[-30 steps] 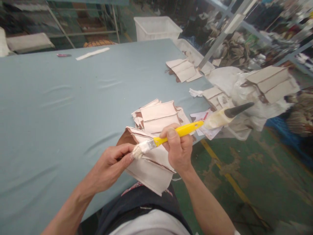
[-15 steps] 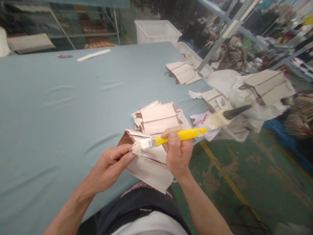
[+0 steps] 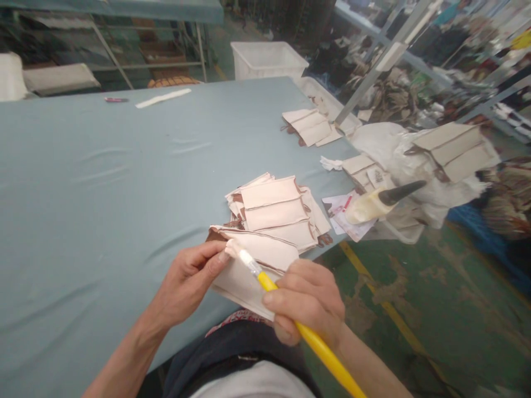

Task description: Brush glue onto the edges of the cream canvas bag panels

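A white bin [image 3: 267, 58] stands just beyond the far edge of the blue-grey cloth surface [image 3: 103, 182]; from here I cannot see inside it. On the right, a crumpled clear plastic bag [image 3: 398, 149] carries a stack of larger cream panels [image 3: 454, 149] on top. A cloudy squeeze bottle [image 3: 375, 202] with a black tapered nozzle lies on its side on printed paper at the right edge.

The left hand [image 3: 188, 284] has its fingers [image 3: 205, 253] closed in a pinch on the top edge of a cream piece [image 3: 265, 257]. The right hand [image 3: 305, 301] has its fingers wrapped tight round the yellow handle of a brush [image 3: 267, 282]. The pale bristles touch the piece just beside the left fingertips.

The piece sits at the near edge of the surface and overhangs toward the person's lap. It is soft and matte, roughly rectangular, with thin dark lines along its edges and a brown underside showing at the left corner. Just behind it lies a fanned pile of like pieces [image 3: 276, 207], and a smaller pile [image 3: 309, 124] sits farther off to the right.
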`<move>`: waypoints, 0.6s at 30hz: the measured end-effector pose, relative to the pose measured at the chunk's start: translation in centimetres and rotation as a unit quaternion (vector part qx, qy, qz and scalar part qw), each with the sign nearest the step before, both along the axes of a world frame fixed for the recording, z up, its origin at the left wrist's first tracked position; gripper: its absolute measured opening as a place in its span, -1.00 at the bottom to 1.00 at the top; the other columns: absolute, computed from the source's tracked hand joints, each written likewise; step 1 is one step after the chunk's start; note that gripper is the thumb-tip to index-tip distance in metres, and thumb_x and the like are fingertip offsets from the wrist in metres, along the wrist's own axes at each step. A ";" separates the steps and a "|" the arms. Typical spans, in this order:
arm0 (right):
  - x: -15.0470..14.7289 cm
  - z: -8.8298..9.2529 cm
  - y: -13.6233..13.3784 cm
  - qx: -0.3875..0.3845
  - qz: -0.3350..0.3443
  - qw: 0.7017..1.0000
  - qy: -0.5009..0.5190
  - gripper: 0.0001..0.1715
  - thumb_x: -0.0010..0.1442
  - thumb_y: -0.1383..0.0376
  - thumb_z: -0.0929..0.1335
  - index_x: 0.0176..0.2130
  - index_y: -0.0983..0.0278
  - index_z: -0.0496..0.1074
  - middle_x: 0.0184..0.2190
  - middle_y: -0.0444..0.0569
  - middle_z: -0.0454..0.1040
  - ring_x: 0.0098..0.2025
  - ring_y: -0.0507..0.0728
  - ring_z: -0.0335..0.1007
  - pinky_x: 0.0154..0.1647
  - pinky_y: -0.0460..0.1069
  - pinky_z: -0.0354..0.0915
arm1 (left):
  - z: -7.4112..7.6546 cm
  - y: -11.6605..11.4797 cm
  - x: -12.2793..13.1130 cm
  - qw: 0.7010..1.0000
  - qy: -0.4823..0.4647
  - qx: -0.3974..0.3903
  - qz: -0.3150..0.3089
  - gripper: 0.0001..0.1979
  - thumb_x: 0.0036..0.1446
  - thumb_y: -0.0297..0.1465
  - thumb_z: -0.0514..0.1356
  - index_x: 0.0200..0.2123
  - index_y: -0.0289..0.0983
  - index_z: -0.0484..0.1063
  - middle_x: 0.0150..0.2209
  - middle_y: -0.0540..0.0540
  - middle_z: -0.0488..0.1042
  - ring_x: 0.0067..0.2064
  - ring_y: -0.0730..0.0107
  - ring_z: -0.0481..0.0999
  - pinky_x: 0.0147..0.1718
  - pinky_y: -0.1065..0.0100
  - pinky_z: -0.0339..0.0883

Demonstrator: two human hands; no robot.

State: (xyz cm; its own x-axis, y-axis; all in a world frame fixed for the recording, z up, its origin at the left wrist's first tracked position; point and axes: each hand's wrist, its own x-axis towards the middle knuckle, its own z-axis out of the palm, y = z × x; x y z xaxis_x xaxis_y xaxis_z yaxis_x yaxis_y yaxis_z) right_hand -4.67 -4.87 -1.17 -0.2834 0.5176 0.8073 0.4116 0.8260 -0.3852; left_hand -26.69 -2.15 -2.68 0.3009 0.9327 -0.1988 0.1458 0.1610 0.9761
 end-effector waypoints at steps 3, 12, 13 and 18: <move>-0.3 -0.2 0.1 -0.003 -0.009 1.000 -0.006 -0.77 0.59 0.27 0.23 -0.09 0.21 0.46 -0.56 -0.19 0.51 -0.63 0.04 0.29 -0.60 -0.01 0.20 | 0.1 -0.2 0.3 1.000 0.017 0.010 -0.002 -0.40 0.30 0.17 0.32 -0.22 -0.29 0.79 -0.34 -0.13 0.70 -0.33 0.24 0.52 -0.35 0.38 0.38; -1.0 -1.0 -1.6 -0.159 -0.047 0.968 0.190 -0.69 0.56 0.17 0.28 -0.21 0.16 0.51 -0.56 -0.19 0.49 -0.62 0.06 0.38 -0.53 -0.03 0.39 | -0.6 0.3 0.0 0.998 -0.042 -0.045 -0.008 -0.47 0.28 0.10 0.36 -0.21 -0.30 0.75 -0.36 -0.09 0.62 -0.37 0.33 0.41 -0.39 0.41 0.30; -0.7 -1.3 -1.6 -0.188 -0.061 0.960 0.197 -0.68 0.55 0.15 0.28 -0.21 0.16 0.51 -0.55 -0.17 0.49 -0.60 0.07 0.41 -0.52 -0.02 0.41 | -0.6 0.4 0.0 0.997 -0.049 -0.058 -0.007 -0.49 0.28 0.08 0.37 -0.24 -0.30 0.74 -0.39 -0.07 0.59 -0.40 0.36 0.37 -0.42 0.41 0.26; 0.1 -1.5 -0.6 -0.186 -0.096 0.964 0.163 -0.74 0.54 0.20 0.31 -0.19 0.17 0.52 -0.48 -0.13 0.56 -0.54 0.08 0.50 -0.48 -0.03 0.45 | -0.4 0.7 0.3 0.994 -0.049 -0.091 -0.019 -0.43 0.20 0.12 0.39 -0.49 -0.27 0.52 -0.59 0.09 0.20 -0.51 0.49 0.03 -0.55 0.43 -0.07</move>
State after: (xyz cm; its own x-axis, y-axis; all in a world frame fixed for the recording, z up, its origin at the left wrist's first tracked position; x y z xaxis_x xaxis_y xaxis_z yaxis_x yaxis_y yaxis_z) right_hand -4.56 -5.48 -2.62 0.0850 0.8060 0.5858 0.3503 0.5262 -0.7749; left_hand -26.38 -1.43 -3.11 0.3619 0.8712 -0.3317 0.0615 0.3328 0.9410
